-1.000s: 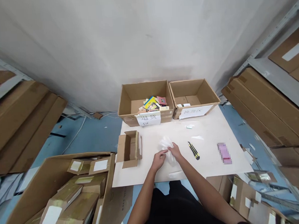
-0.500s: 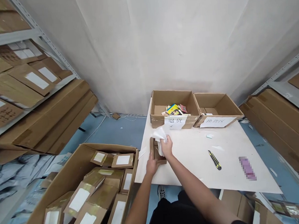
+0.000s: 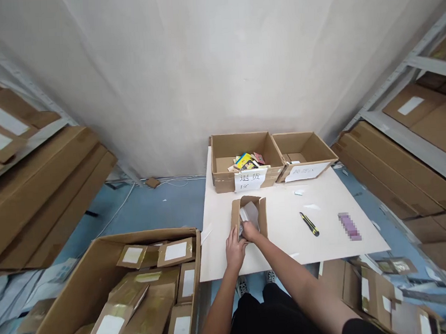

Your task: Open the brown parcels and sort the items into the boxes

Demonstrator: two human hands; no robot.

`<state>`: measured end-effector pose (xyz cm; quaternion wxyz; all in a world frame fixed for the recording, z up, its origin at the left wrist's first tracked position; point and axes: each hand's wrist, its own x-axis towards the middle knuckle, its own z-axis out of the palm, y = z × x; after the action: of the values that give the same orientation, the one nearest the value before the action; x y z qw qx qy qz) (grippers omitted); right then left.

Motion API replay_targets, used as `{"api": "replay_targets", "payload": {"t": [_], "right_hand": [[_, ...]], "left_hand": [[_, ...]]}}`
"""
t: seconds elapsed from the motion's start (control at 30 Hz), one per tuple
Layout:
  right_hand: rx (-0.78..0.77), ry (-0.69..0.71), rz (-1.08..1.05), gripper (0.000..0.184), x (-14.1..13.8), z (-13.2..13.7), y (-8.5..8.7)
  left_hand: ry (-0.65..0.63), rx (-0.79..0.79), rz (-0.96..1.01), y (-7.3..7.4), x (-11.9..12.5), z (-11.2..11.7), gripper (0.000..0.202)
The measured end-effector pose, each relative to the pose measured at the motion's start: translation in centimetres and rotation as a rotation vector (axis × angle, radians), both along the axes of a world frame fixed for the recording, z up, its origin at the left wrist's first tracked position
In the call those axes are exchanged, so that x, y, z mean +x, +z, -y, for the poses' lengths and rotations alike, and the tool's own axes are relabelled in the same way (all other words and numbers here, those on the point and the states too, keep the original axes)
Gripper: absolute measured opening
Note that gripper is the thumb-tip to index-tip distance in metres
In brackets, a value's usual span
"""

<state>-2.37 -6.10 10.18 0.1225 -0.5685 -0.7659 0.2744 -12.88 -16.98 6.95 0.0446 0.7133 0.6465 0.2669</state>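
Observation:
A small open cardboard box (image 3: 263, 217) stands on the white table (image 3: 287, 248) with its flaps up. My left hand (image 3: 235, 248) grips the near left edge of this box, its fingers along the flap. Inside the box lies a thin white wrapping sheet (image 3: 251, 213), partly crumpled. My right hand (image 3: 251, 231) reaches into the near end, fingers closed together by the sheet. A small greyish thing shows at those fingertips, too blurred to name.
Two larger cardboard boxes, a left one (image 3: 223, 179) with colourful booklets and a right one (image 3: 321, 154), stand at the back with paper signs. A utility knife (image 3: 309, 224) and a pixelated purple item (image 3: 349, 226) lie rightward. A big carton (image 3: 96, 243) of parcels stands left.
My right hand has gone from holding the white sheet above the box to reaching down inside it. The sheet now lies in the box. The view has shifted right.

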Motion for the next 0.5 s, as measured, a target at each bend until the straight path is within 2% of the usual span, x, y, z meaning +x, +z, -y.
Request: {"api": "replay_targets", "payload": {"t": [0.1,0.2,0.27,0.33,0.43,0.5], "right_hand": [[0.180,-0.009,-0.048,0.051,2.9,-0.3,1.9],[0.381,-0.039,-0.083,0.048,7.1,0.6,4.7],[0.389,-0.067,-0.041,0.044,10.1,1.9,6.2],[0.332,-0.085,0.043,0.044,12.9,3.4,7.0],[0.260,-0.164,0.154,0.055,16.8,5.3,7.2],[0.289,-0.276,0.172,0.062,19.7,6.2,7.0]], "left_hand": [[-0.002,0.010,-0.003,1.2,1.1,-2.0,0.010],[-0.023,0.004,-0.006,2.6,2.7,-3.9,0.009],[-0.060,0.009,-0.008,3.5,4.0,-5.0,0.008],[-0.101,0.024,-0.005,4.6,5.6,-6.0,0.007],[-0.185,0.047,0.004,6.2,8.6,-7.3,0.008],[-0.266,0.048,0.020,7.2,11.2,-8.0,0.010]]}}
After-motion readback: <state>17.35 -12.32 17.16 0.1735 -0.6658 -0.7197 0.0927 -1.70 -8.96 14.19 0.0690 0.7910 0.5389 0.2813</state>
